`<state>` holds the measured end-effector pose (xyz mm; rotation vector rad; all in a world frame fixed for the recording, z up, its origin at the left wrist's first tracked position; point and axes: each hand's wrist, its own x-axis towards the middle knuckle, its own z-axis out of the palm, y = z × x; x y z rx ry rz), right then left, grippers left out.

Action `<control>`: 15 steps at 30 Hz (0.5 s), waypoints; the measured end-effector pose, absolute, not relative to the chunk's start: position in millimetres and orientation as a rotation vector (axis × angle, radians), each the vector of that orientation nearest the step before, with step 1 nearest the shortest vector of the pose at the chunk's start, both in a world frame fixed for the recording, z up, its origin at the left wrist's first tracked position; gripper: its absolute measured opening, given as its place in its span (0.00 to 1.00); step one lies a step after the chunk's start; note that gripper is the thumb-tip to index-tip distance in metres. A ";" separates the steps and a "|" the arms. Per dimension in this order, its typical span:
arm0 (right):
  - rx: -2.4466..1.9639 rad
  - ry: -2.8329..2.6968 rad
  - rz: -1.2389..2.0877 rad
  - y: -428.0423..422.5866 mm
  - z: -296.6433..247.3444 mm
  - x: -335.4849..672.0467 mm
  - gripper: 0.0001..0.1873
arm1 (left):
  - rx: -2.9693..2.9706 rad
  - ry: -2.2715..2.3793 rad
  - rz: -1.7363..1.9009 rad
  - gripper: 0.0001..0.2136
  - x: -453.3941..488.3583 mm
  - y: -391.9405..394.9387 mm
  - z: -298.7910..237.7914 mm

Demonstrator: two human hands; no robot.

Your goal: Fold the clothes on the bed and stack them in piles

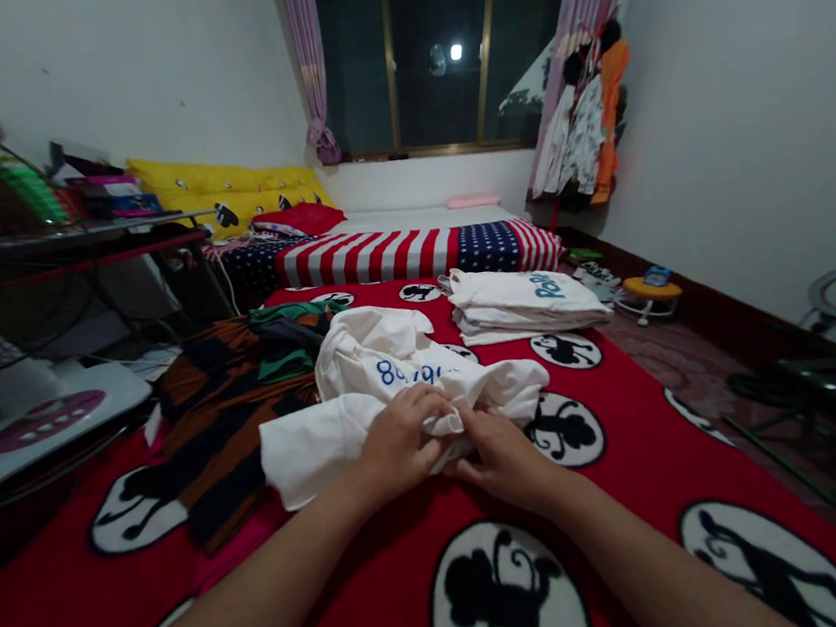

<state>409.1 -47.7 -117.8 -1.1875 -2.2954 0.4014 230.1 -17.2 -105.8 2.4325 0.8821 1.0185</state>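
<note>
The left hand (pixel 406 436) pinches a fold of a white garment (pixel 384 353) between its thumb and fingers. The right hand (pixel 497 445), which is just beside it, also pinches this cloth with bent fingers; their tips are partly hidden in the folds. The garment lies crumpled under the 2 hands and in front of them, with blue characters just ahead of the left hand. All this is on a red blanket (pixel 375 600), which has round black and white figures. To the left of the left hand there is a striped garment (pixel 224 406), brown and dark, with a green cloth (pixel 288 365) at its far end. Ahead of the right hand, near the garment, lies a stack of folded white cloth (pixel 515 304).
</note>
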 end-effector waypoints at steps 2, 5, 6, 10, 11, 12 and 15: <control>-1.170 -2.303 0.388 -44.8 -119.2 411.0 0.28 | 2.476 0.900 1.020 0.11 230.1 -18.1 -109.3; -1.143 -2.304 0.375 -43.6 -117.6 412.8 0.26 | 2.486 0.880 1.028 0.12 228.5 -18.2 -106.6; -1.145 -2.300 0.364 -44.0 -116.9 412.6 0.25 | 2.484 0.878 1.034 0.12 228.2 -18.1 -105.7; -1.146 -2.288 0.333 -46.3 -116.1 410.8 0.22 | 2.472 0.874 1.054 0.12 228.8 -18.2 -104.9; -1.146 -2.287 0.330 -46.4 -116.4 410.5 0.22 | 2.467 0.871 1.057 0.12 228.8 -18.2 -105.2; -1.145 -2.286 0.329 -46.3 -116.9 410.4 0.22 | 2.461 0.864 1.059 0.12 228.7 -18.0 -105.4; -1.131 -2.276 0.328 -45.0 -118.5 410.8 0.23 | 2.447 0.844 1.052 0.13 227.9 -16.8 -106.0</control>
